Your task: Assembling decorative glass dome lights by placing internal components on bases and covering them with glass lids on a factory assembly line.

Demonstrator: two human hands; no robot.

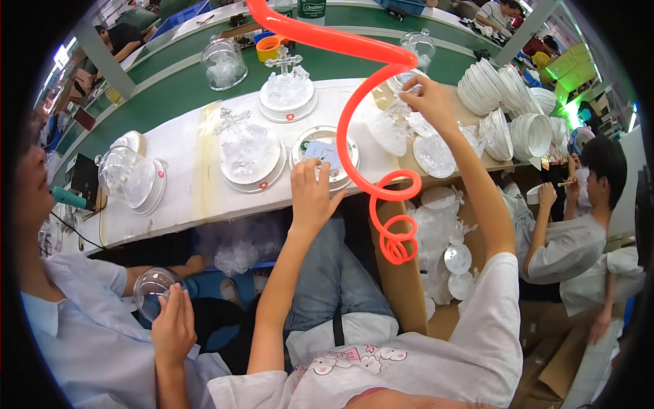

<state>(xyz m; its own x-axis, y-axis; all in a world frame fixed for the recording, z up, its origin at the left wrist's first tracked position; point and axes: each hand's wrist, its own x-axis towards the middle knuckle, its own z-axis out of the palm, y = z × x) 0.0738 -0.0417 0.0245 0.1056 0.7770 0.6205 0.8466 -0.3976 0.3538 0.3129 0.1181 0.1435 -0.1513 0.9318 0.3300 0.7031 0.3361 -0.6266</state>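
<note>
My left hand (312, 198) rests its fingertips on a pale grey-blue plate (320, 153), its thumb held apart. That plate lies in a round white base (349, 178) at the table's near edge. Farther right, my right hand (430, 102) is pinched on a clear plastic piece (400, 108), above a heap of clear plastic parts (390, 135); the piece's outline blends into the heap. Left of my left hand stands a white base with a clear crystal-like ornament (249, 155). Behind it is another base topped by a clear cross (283, 63).
A red coiled air hose (354, 102) hangs in front of the table. Stacked white bases (530, 135) stand at right, above a cardboard box (402, 290) of plastic parts. A glass-domed base (129, 178) stands left. At left, a co-worker's hand (174, 326) holds a clear dome (151, 293).
</note>
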